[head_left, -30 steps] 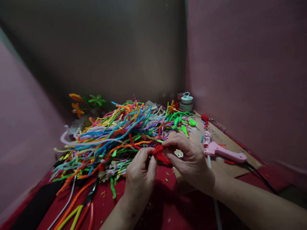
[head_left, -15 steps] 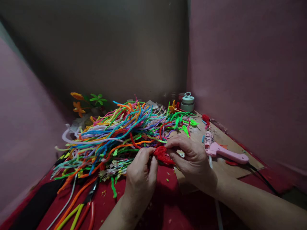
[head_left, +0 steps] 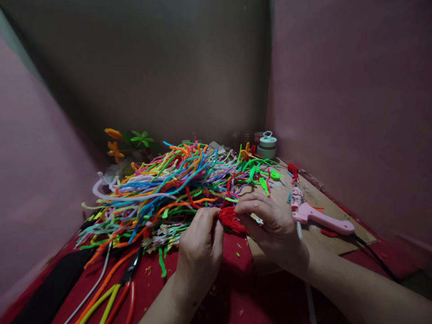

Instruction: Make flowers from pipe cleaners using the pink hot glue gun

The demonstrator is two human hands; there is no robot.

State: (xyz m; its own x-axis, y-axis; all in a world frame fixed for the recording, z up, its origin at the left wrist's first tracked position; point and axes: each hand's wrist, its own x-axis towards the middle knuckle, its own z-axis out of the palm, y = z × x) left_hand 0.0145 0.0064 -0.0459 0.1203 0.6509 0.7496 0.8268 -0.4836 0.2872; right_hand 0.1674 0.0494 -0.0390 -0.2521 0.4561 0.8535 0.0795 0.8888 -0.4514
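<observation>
A red fuzzy pipe-cleaner piece (head_left: 232, 219) is stretched between my two hands, just above the red cloth. My left hand (head_left: 201, 245) pinches its left end between thumb and fingertips. On the other side, my right hand (head_left: 270, 228) is closed on the upper right part, fingers bent over it. The right hand hides some of the piece's far edge. Right behind both hands lies a big heap of many-coloured pipe cleaners (head_left: 182, 180).
A pink glue gun (head_left: 319, 218) lies on a cardboard sheet (head_left: 283, 184) at right, its cable trailing. Pliers with red and yellow handles (head_left: 126, 292) rest at lower left. Green leaf shapes (head_left: 263, 183), a mint-green jar (head_left: 267, 146) and orange flowers (head_left: 115, 152) stand farther back.
The whole view has shifted slightly, so things sit a little farther right. Both hands still hold the red piece, which looks a bit flatter and more stretched out.
</observation>
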